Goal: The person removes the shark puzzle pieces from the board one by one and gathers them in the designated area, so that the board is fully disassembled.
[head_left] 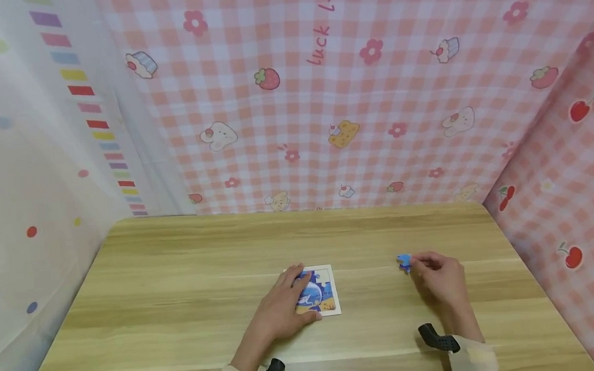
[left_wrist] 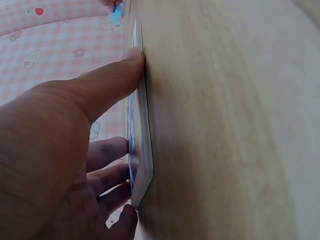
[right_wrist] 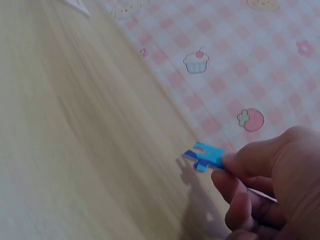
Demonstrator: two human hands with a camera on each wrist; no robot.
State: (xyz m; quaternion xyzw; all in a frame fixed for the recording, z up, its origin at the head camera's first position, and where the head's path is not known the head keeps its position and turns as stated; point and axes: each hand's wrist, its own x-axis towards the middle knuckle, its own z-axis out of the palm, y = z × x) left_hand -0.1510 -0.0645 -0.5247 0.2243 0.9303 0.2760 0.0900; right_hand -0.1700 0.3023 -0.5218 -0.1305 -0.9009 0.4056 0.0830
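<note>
My left hand (head_left: 282, 306) rests over the left part of a small jigsaw puzzle board (head_left: 337, 300) that lies on the table. The fingers are spread, and the thumb (left_wrist: 112, 80) touches the board's near edge in the left wrist view. Blue, white and orange picture pieces show inside the white frame, with a pale bare patch at the upper right. Off to the right, my right hand (head_left: 445, 277) pinches a blue puzzle piece (right_wrist: 209, 156) between thumb and index finger. That piece is held just above the tabletop, its tabs and notch facing away from the fingers.
The wood-grain table (head_left: 181, 313) runs back to a pink checked cloth (head_left: 290, 109) hung behind it. Another checked cloth (head_left: 588, 183) hangs on the right, and a pale dotted sheet (head_left: 25, 174) on the left. Black devices (head_left: 438, 339) sit at both wrists.
</note>
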